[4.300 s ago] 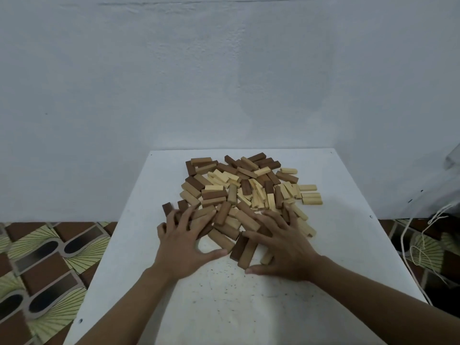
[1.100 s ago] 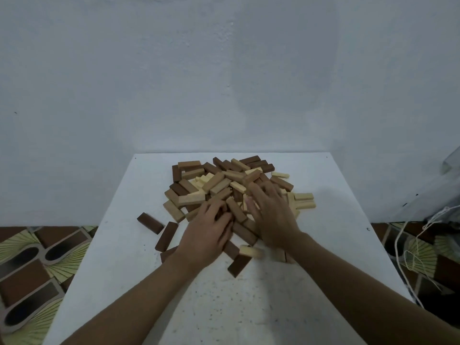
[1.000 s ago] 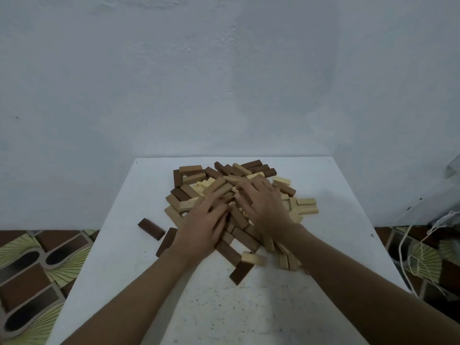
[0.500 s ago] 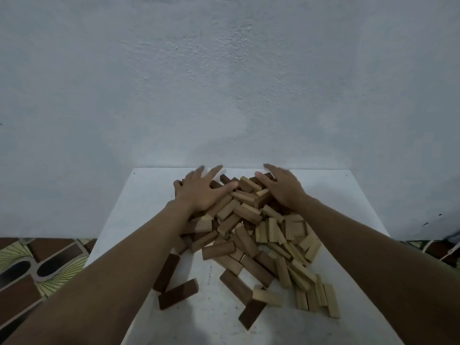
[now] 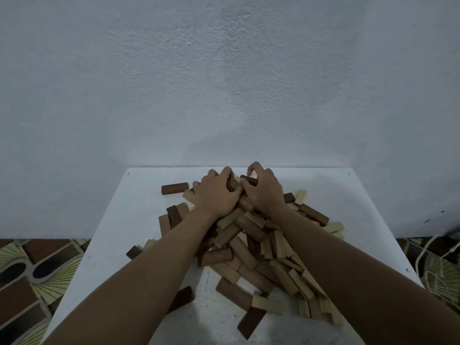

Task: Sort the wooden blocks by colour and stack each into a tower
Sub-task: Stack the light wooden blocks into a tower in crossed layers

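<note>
1. Currently both hands are on the far end of a jumbled pile of wooden blocks (image 5: 249,245). The pile lies in the middle of the white bench (image 5: 348,207) and spreads from the hands toward the near edge.
2. The left hand (image 5: 216,195) lies knuckles-up on the pile with its fingers curled down among the blocks. Whether it actually grips one cannot be told.
3. The right hand (image 5: 263,192) sits close against the left, fingers arched and curled over a dark brown block (image 5: 249,181) at the far tip of the pile. Its thumb is on that block's near side.
4. Dark brown, mid-brown and pale blocks are mixed together in the pile, some flat, others tilted across their neighbours.
5. A lone dark block (image 5: 175,188) lies flat on the far left, just apart from the pile and beside the left hand.
6. A pale block (image 5: 300,196) sits at the far right fringe of the pile.
7. At the near end a dark slab (image 5: 251,322) lies flat on the bench, with a pale piece (image 5: 267,305) resting across its far end.
8. Another dark block (image 5: 183,298) shows partly from under the left forearm, near the left side of the pile.
9. Both forearms reach over the pile from the near edge and hide part of it.
10. A plain pale wall (image 5: 224,83) rises behind the bench.
11. Patterned floor tiles (image 5: 37,270) show to the left, and a light cord (image 5: 428,247) hangs on the right.
</note>
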Demonstrator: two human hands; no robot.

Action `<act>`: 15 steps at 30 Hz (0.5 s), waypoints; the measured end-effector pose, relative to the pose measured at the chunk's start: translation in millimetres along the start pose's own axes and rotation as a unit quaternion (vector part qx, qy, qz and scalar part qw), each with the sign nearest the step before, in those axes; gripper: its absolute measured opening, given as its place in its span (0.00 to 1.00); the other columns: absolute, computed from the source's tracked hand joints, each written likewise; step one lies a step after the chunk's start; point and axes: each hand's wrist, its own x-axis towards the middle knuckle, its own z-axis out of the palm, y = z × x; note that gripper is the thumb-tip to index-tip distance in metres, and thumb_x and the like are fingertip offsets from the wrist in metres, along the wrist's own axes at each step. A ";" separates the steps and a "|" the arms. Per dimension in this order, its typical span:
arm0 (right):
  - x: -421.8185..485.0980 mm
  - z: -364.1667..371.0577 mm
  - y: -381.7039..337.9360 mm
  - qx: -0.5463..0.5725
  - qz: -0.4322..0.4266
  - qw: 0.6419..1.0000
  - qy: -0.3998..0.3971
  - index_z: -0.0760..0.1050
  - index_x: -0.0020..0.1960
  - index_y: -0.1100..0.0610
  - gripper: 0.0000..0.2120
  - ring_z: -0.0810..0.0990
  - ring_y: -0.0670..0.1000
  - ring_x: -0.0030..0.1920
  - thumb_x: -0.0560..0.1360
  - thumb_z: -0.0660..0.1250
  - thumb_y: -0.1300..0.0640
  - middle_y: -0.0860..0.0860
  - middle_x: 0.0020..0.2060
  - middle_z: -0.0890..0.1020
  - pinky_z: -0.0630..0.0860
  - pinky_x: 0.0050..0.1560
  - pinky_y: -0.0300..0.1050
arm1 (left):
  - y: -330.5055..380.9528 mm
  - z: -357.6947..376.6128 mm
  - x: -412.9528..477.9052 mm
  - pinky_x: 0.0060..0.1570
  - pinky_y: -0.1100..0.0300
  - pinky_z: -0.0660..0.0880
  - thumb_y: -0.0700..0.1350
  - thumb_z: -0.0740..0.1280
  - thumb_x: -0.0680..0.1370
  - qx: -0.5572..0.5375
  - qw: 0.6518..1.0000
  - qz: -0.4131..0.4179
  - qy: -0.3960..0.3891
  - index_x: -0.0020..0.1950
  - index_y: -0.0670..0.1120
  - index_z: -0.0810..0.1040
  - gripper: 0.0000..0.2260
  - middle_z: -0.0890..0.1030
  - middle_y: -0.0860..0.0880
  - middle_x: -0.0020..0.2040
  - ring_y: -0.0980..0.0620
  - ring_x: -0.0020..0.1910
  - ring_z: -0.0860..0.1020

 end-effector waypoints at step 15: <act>-118.0 -42.1 3.0 0.056 -0.275 0.958 -0.055 0.77 0.56 0.55 0.09 0.77 0.46 0.52 0.79 0.64 0.65 0.45 0.52 0.79 0.74 0.51 0.42 | -25.5 -40.0 -122.4 0.60 0.60 0.69 0.58 0.53 0.85 -0.123 0.975 0.184 -0.029 0.59 0.53 0.75 0.14 0.70 0.56 0.55 0.59 0.58 0.70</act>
